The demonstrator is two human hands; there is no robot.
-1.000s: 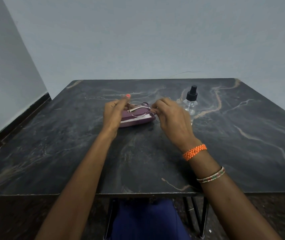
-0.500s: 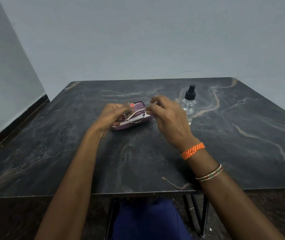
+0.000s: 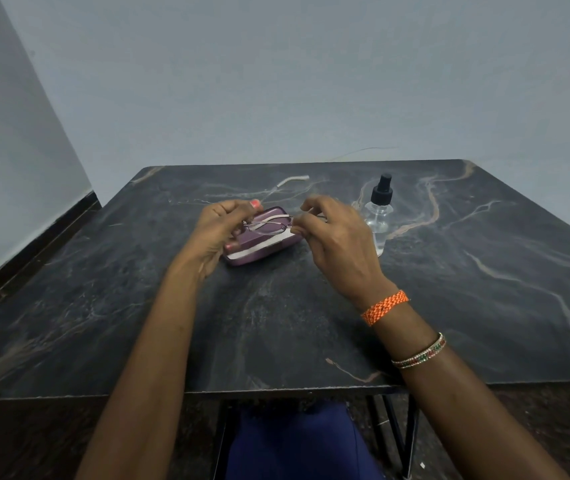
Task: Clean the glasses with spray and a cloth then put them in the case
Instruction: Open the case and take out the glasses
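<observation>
A purple glasses case (image 3: 269,245) lies open in the middle of the dark marbled table (image 3: 484,289). Thin-rimmed glasses (image 3: 266,225) hover just above it. My left hand (image 3: 219,230) pinches the left end of the frame and my right hand (image 3: 337,233) pinches the right end, with a temple arm sticking up and back past my left fingers. A clear spray bottle (image 3: 378,216) with a black pump top stands to the right of my right hand. I see no cloth.
The table's front edge (image 3: 276,389) is close to my lap, with black metal legs below. A grey wall rises behind the table, and a dark skirting runs along the floor at the left.
Both hands have lifted the glasses a little off the case. One temple arm now swings out behind my left hand.
</observation>
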